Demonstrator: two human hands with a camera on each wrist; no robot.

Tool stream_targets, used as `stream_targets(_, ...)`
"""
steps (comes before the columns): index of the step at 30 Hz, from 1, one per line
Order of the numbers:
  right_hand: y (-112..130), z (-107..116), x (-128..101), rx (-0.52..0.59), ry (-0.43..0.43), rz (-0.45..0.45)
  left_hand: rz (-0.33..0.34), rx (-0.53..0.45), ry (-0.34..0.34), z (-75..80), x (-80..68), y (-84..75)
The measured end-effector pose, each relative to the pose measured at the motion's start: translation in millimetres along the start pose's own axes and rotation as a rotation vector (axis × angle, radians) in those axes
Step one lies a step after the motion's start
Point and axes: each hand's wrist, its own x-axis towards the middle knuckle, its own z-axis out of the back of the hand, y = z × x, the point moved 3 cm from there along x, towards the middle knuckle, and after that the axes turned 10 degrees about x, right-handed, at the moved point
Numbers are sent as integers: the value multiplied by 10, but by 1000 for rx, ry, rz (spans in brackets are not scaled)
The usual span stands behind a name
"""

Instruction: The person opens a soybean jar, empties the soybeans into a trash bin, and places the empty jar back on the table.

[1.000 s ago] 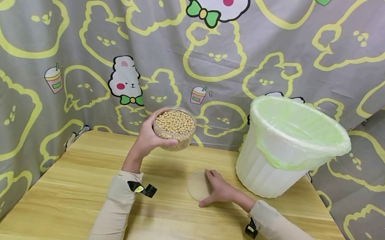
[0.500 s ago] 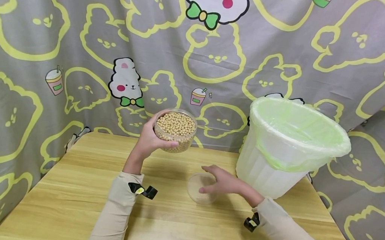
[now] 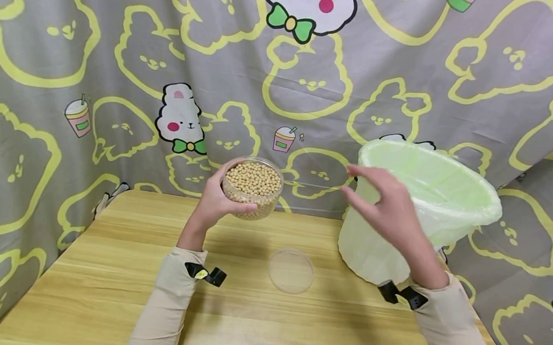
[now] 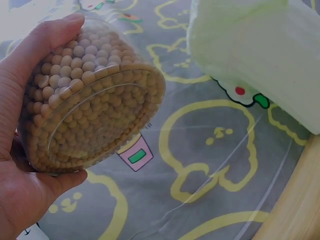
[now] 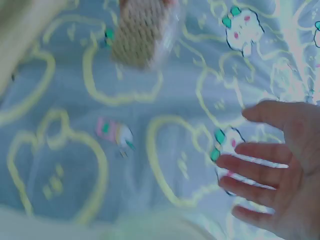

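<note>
My left hand (image 3: pixel 214 197) grips a clear round plastic jar (image 3: pixel 265 203) above the table, thumb and fingers wrapped round its side. Pale yellow soybeans (image 3: pixel 253 178) fill the jar nearly to its uncovered top. In the left wrist view the beans show through the jar's base (image 4: pixel 100 120), which is tilted toward the camera. My right hand (image 3: pixel 392 211) is raised in front of the bin, fingers spread and holding nothing. The right wrist view shows that hand (image 5: pixel 280 170) with its palm bare. A thin clear round lid (image 3: pixel 291 271) lies flat on the table between the two arms.
At the right of the wooden table (image 3: pixel 235 321) stands a white bin (image 3: pixel 368 250) lined with a pale green bag (image 3: pixel 437 177). A grey curtain (image 3: pixel 235 82) with cartoon animals hangs right behind the table. Black camera mounts sit on both wrists.
My right hand has let go of the lid, leaving it on the table, and has risen up and rightward in front of the bin. The left hand with the jar has hardly moved.
</note>
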Motion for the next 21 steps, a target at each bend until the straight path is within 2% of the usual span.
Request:
stream_targets(3,-23,214,6,-172,-153,13,4,9,1,-14,0,-6)
stream_targets(6,-108,338,-26,-328,-202,-70,1,22,9,-41,-3,-8)
stream_targets(10,-269,392,-89,-460,-172,-209,-22,27,19,-93,-6,-39)
stream_targets(15,-411,391,-180,-519,-68,-342,-37,20,38,-187,-5,-85)
stream_targets(18,-424,351,-251,-531,-76,-314,-43,29,36,-258,-2,-109)
stream_targets(21,-412,270,-324,-567,-192,-153,-43,35,23,-333,0,-140)
